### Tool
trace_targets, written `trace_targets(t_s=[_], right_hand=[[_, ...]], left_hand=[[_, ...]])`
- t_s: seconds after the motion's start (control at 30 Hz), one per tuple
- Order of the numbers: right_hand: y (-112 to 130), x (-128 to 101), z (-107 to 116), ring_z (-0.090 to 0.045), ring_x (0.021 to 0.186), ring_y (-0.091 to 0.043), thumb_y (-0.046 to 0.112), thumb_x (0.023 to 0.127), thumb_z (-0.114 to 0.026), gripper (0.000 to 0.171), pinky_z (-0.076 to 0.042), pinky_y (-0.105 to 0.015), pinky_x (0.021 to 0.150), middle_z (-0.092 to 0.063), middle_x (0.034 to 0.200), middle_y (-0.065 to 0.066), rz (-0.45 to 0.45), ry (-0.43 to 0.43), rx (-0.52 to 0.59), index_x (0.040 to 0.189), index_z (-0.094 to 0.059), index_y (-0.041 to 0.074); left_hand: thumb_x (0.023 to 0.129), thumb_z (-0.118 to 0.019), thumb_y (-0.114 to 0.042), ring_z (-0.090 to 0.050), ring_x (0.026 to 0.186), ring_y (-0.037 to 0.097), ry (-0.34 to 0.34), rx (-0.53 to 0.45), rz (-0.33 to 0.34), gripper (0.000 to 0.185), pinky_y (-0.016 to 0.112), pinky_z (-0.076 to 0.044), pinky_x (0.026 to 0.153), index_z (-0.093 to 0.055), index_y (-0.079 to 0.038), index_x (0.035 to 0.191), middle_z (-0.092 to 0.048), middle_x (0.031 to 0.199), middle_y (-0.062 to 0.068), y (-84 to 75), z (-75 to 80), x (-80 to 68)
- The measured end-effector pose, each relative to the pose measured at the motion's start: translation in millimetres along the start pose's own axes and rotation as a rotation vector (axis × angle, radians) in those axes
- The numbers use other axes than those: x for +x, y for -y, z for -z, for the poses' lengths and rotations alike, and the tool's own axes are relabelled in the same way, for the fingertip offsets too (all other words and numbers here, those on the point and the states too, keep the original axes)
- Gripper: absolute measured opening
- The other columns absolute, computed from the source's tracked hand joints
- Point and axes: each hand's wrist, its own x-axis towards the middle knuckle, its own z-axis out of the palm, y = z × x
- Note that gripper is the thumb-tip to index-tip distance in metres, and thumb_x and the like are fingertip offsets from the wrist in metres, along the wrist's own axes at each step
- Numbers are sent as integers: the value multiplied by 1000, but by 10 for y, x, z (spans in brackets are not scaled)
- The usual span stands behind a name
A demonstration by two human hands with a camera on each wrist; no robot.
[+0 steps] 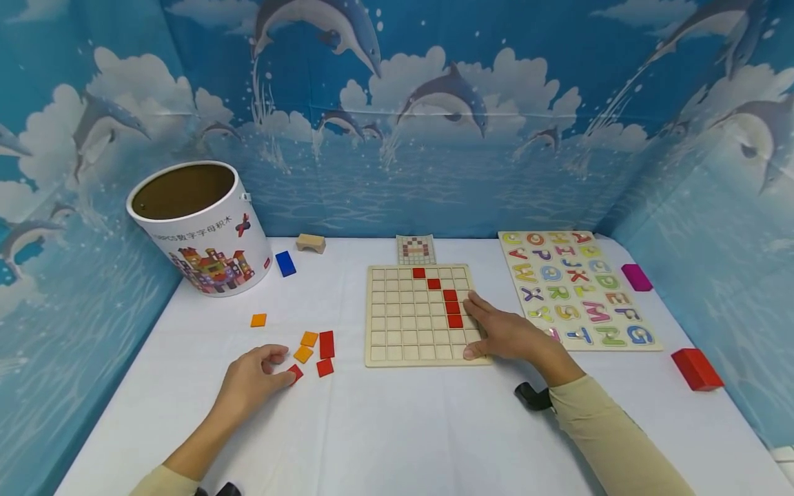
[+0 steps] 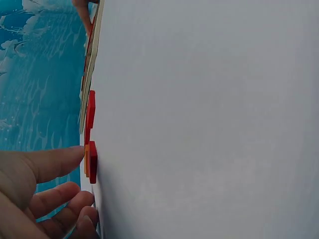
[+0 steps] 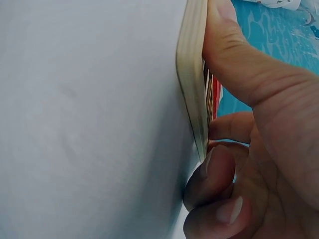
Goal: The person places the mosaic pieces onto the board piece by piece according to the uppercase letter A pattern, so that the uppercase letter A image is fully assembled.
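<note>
We see a pale wooden grid board (image 1: 409, 341) lying flat, five flat red square tiles (image 1: 434, 284) in its cells, stepping diagonally rightward, then running toward its near edge. Left of the board, we find three orange square tiles (image 1: 309, 339), two loose red squares (image 1: 325, 368) and a red oblong (image 1: 327, 344).

The head view looks forward and down from above; both wrist views, low and close, share the board (image 1: 420, 319).
</note>
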Motion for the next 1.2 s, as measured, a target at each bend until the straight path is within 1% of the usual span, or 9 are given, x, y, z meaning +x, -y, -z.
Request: trace_targets(t_s=[0.2,0.37,0.53,0.63,0.77,0.87,1.0,1.1,1.2], right_hand=[[-6,-4,9,-30,148,-47,63,83,-72,110,-39,-61,108,-6,171,-14,0,5,-7,162,-20,6],[-2,-4,14,-29,148,-46,62,84,-72,110,-39,-60,108,-5,171,-14,2,-1,-6,163,-19,6],[1,-9,15,-29,148,-46,62,84,-71,110,-39,-61,109,-5,171,-14,-3,0,-2,163,-19,6],[-5,-6,11,-29,148,-46,63,84,-71,110,-39,-61,108,-5,171,-14,-7,3,-5,163,-19,6],[-4,-16,9,-30,148,-47,62,85,-71,109,-38,-61,108,-5,171,-14,-3,4,-3,162,-19,5],[1,-20,10,-29,148,-47,61,86,-71,108,-38,-61,108,-6,171,-15,0,7,-1,162,-19,5],[-2,-18,10,-30,148,-46,62,86,-71,109,-39,-61,108,-6,171,-15,-2,7,-5,163,-19,5],[-7,-18,11,-30,148,-47,62,85,-71,109,-39,-61,108,-5,171,-14,-2,2,-5,163,-19,6],[-11,-17,9,-30,148,-47,62,85,-71,109,-39,-61,108,-5,171,-14,-2,0,-3,163,-19,6]], left_hand=[[82,-83,-15,-56,90,20,-46,-9,-4,39,34,-47,79,-73,-9,119,-72,101,0,-36,-60,-24],[83,-83,-13,-57,88,19,-37,14,-35,37,35,-49,80,-74,-7,118,-72,99,0,-75,-54,-39],[83,-82,-14,-54,79,17,-40,81,-81,30,34,-46,73,-76,-5,111,-69,91,0,-80,-46,-72],[83,-81,-13,-53,76,16,-44,103,-106,23,34,-45,72,-78,-8,105,-65,88,-1,-71,-56,-90],[83,-81,-12,-54,76,16,-43,100,-126,18,34,-45,72,-76,-12,100,-64,87,-1,-63,-78,-96],[84,-80,-11,-52,72,15,-39,82,-133,19,32,-42,68,-71,-14,101,-62,81,-2,-60,-93,-93],[88,-76,-11,-49,68,15,-9,32,-115,23,30,-38,63,-67,-16,109,-56,74,-2,-57,-102,-81],[92,-74,-14,-50,70,16,16,-30,-100,24,29,-39,63,-68,-18,114,-56,76,-1,-59,-97,-68],[93,-74,-19,-51,71,17,41,-124,-88,21,27,-40,62,-71,-18,114,-57,77,1,-89,-90,-34]])
